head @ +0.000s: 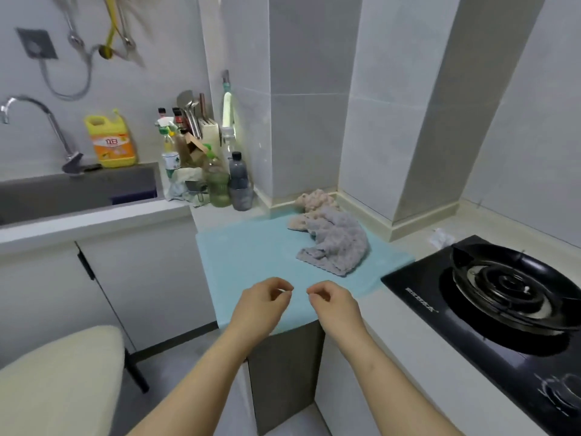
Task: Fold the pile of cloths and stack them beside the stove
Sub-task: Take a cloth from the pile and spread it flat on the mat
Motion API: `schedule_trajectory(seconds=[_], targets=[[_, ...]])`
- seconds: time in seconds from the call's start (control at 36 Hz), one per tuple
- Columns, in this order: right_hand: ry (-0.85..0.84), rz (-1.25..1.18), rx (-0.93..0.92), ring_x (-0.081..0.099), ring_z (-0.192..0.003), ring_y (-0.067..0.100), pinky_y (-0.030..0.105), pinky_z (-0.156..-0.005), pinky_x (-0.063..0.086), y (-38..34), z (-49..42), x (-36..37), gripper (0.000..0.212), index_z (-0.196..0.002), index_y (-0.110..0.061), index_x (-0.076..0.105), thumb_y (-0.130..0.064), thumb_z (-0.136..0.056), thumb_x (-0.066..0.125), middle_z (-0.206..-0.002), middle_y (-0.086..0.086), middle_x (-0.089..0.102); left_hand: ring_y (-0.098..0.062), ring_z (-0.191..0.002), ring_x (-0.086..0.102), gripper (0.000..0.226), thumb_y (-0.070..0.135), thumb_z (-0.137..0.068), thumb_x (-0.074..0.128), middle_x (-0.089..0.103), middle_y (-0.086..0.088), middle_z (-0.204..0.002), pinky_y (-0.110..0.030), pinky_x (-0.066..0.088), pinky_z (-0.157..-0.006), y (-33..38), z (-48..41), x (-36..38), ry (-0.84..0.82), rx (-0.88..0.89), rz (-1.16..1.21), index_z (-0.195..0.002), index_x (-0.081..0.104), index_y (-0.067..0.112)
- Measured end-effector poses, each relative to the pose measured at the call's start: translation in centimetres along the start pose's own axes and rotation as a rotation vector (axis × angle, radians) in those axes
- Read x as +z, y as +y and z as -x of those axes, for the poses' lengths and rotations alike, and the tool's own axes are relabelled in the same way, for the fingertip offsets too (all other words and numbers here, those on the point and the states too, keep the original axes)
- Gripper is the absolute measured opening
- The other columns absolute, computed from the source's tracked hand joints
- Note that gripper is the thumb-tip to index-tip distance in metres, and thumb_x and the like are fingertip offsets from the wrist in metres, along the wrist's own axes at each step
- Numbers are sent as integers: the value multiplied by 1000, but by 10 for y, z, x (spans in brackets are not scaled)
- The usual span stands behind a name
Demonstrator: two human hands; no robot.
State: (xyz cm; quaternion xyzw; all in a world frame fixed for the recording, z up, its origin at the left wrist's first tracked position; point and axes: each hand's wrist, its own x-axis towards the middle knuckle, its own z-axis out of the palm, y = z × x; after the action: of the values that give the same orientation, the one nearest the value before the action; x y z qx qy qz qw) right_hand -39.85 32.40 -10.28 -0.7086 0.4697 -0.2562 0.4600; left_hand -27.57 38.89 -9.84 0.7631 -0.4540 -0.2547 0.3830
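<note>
A light blue cloth (251, 253) lies spread flat on the counter, left of the black gas stove (418, 297). On its far right part sits a crumpled grey cloth (339, 240). A crumpled pinkish cloth (317, 199) lies behind it, against the wall corner. My left hand (262, 302) and my right hand (333, 305) are side by side over the near edge of the blue cloth. Each hand has loosely curled fingers, with thumb and forefinger close together and nothing visibly held. Both hands are well short of the crumpled cloths.
Bottles and a knife block (207, 158) crowd the counter's back left corner. A sink (78, 193) with a tap and a yellow detergent jug (111, 140) lies further left. A padded cream seat (59, 379) stands at lower left. Tiled wall columns rise behind the counter.
</note>
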Motion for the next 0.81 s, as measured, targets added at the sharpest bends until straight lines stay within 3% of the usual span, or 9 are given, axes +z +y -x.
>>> schedule_trajectory(seconds=[0.11,0.28,0.42,0.53,0.58,0.67,0.75,0.81], targets=[[-5,-26,6,53,-95,10,19,-73,39,-12,-75,25,20,-105,-17,62,-14,-94,45,-103,-6,58,-16,-88,65,14,23,-91,48,66,7,-91,-22,47,-66,-12,-70,-21,9,-19,23,-95,58,31],[28,-25,41,54,-84,9,11,-59,39,-28,-163,48,16,-95,-20,60,-12,-92,46,-99,-6,60,-18,-88,65,15,19,-89,49,68,1,-90,-25,47,-68,-15,-169,-46,-3,-22,18,-92,60,28],[86,29,139,52,-75,11,23,-60,40,-23,-211,57,22,-111,-19,56,-14,-94,44,-100,-4,54,-16,-87,63,14,21,-90,49,66,4,-91,-27,49,-72,-26,-234,-45,-74,15,-45,-94,61,28],[149,7,216,44,-64,0,10,-51,36,-8,-236,70,29,-122,-17,49,-12,-94,43,-113,-1,48,-13,-90,59,20,23,-93,47,62,7,-93,-25,47,-78,-40,-280,-38,-191,59,-138,-105,63,23],[192,12,270,45,-63,1,10,-49,34,-4,-249,76,30,-124,-17,48,-13,-94,44,-118,1,48,-10,-93,57,21,23,-94,46,62,9,-103,-22,45,-80,-47,-304,-35,-237,95,-183,-108,62,24],[309,3,335,49,-73,6,18,-63,39,2,-270,84,35,-129,-17,46,-13,-94,45,-131,1,46,-11,-100,57,26,19,-93,45,61,9,-116,-21,42,-84,-57,-340,-26,-314,202,-282,-113,61,23],[459,-13,385,51,-93,12,25,-82,42,5,-289,95,37,-128,-16,47,-11,-91,47,-132,4,49,-13,-111,53,33,11,-89,44,58,6,-123,-17,37,-84,-64,-370,-14,-438,347,-364,-116,61,22],[560,-25,424,48,-98,12,26,-88,40,5,-296,104,36,-126,-17,47,-9,-90,48,-129,2,50,-12,-113,51,33,10,-88,46,56,5,-123,-15,34,-85,-69,-388,-6,-528,425,-377,-116,61,20]])
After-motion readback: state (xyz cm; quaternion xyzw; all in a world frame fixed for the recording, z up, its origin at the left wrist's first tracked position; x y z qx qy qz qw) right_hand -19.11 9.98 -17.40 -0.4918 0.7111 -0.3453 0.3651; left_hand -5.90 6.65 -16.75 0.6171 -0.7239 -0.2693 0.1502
